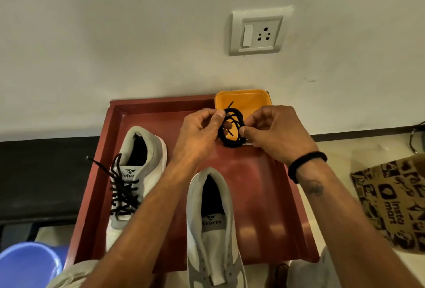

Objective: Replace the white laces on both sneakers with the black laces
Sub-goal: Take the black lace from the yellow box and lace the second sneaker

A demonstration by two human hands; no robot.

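Two grey-and-white sneakers lie on a red tray (pixel 271 195). The left sneaker (pixel 147 165) carries a black lace (pixel 122 188) through its eyelets, its ends loose. The right sneaker (pixel 213 230) has bare eyelets and no lace. A coiled black lace (pixel 232 126) hangs above the tray's far edge, in front of an orange container (pixel 248 101). My left hand (pixel 200 133) pinches the coil on its left side. My right hand (pixel 276 133) pinches it on the right.
The tray sits against a white wall with a switch socket (pixel 257 32). A printed brown paper bag (pixel 395 202) lies to the right. A blue tub (pixel 30 264) is at the lower left, beside a black surface (pixel 46 172).
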